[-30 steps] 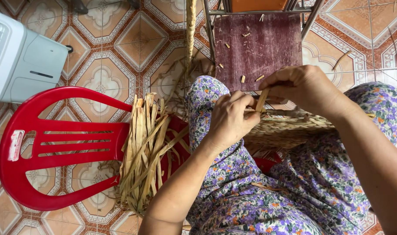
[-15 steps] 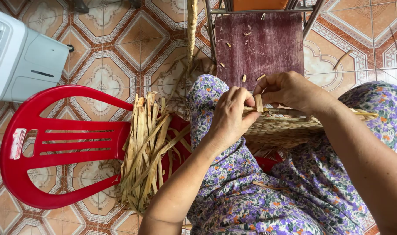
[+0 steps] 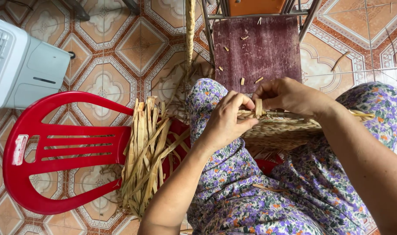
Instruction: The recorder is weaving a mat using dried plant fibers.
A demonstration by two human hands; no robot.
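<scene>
A woven straw basket lies across my lap on the floral trousers. My left hand pinches the basket's rim from the left. My right hand grips a flat dried strand that stands up at the rim, right beside the left fingers. Both hands touch each other over the rim. A bundle of loose dried strands lies on the seat of a red plastic chair at my left knee.
A dark red stool with bits of straw stands ahead of my knees. A braided straw rope hangs next to it. A white and grey fan unit sits at the far left on the patterned tile floor.
My right hand has drawn closer to the left hand at the rim. The strand between the fingers now stands upright against the rim.
</scene>
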